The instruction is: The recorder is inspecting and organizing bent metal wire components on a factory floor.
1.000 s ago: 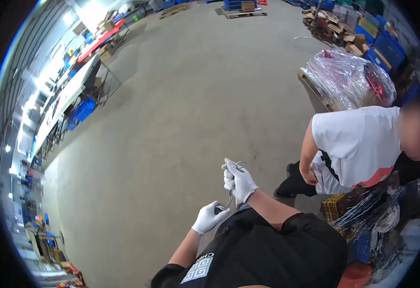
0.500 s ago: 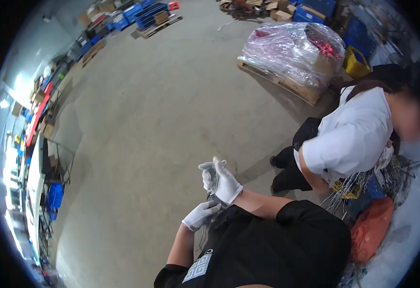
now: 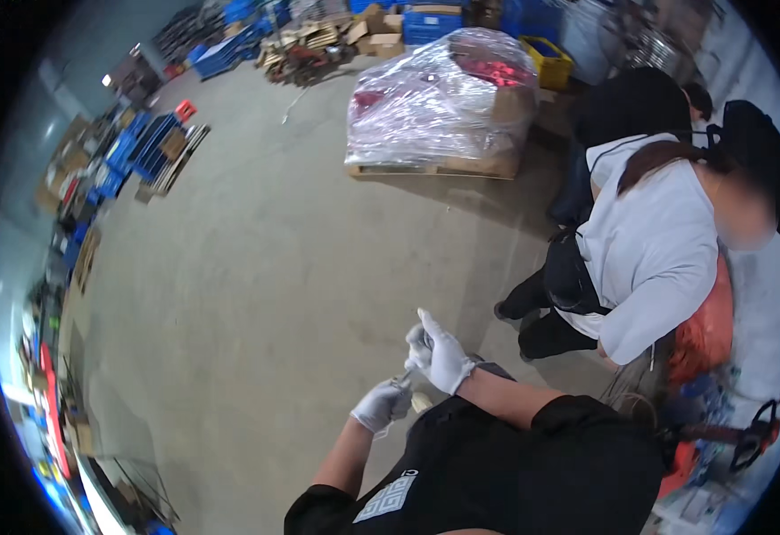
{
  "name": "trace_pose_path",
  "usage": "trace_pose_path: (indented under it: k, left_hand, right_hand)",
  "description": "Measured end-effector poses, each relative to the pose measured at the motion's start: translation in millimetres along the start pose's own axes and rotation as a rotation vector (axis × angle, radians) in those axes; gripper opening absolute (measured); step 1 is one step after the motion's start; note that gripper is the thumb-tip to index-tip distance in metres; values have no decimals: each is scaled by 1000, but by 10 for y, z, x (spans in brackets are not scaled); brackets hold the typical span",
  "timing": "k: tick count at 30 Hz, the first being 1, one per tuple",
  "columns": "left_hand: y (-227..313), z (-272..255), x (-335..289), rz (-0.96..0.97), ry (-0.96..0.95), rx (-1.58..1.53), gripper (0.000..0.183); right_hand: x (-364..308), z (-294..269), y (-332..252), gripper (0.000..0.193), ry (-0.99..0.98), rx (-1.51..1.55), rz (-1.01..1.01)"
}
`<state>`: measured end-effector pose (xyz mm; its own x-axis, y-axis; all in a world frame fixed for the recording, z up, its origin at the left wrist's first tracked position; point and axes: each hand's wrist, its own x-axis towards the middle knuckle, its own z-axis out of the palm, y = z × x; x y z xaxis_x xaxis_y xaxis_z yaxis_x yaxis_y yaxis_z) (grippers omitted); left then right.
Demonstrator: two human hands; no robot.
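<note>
In the head view, both of my hands wear white gloves and work close together in front of my body. My left hand (image 3: pixel 382 407) has its fingers closed and reaches up toward the other hand, with a thin grey piece between the two that is too small to name. My right hand (image 3: pixel 444 356) sits just above it to the right, one finger or thumb sticking up and the others curled. What lies inside the curled fingers is hidden. A pale cream thing (image 3: pixel 421 403) shows beside my left hand, against my dark clothes.
A person in a white top (image 3: pixel 653 241) stands close on my right, with another person partly behind. Beyond is a plastic-wrapped load (image 3: pixel 443 107) on a wooden pallet (image 3: pixel 434 169). Blue crates (image 3: pixel 151 147) line the far left. Orange-red sacking (image 3: pixel 706 330) lies at the right wall.
My view has turned rightward, so the wrapped pallet appears further left. Both hands have shifted slightly right in the picture, and my left hand now meets the right one near its fingers, not its wrist.
</note>
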<state>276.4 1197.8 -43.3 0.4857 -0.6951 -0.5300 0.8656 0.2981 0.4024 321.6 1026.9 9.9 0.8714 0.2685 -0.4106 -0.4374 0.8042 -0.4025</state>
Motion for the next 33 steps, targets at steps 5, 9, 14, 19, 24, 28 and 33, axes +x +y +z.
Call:
trace_pose_path:
  k: [5,9,14,19,24,28,33]
  left_hand:
    - [361,6,844,-204,268,269,32]
    - [875,445,1467,81,720,899,47]
    - [1545,428,2124,390,735,1312,54]
    - [1834,662,2776,404,618,1589,52]
    - [2549,1422,3373,-103,137,1503,45]
    - [3260,1239,4072,41,-504,1260,30]
    - [3865,1519,4518,-587,-379,659,19]
  right_hand:
    - [493,-356,-446,44,230,10,38]
    - [933,-440,-1029,39,268,202,-71]
    - [1448,-239,-1690,38,332,234,-207]
    - [1667,-456,-2202,37,483,334,-297]
    - [1679,-583,-3021,42,487,475,-443]
    - [1933,-406,-3564,44,367,503,-570]
    - [2349,-432,-4070,39,371,592,-616]
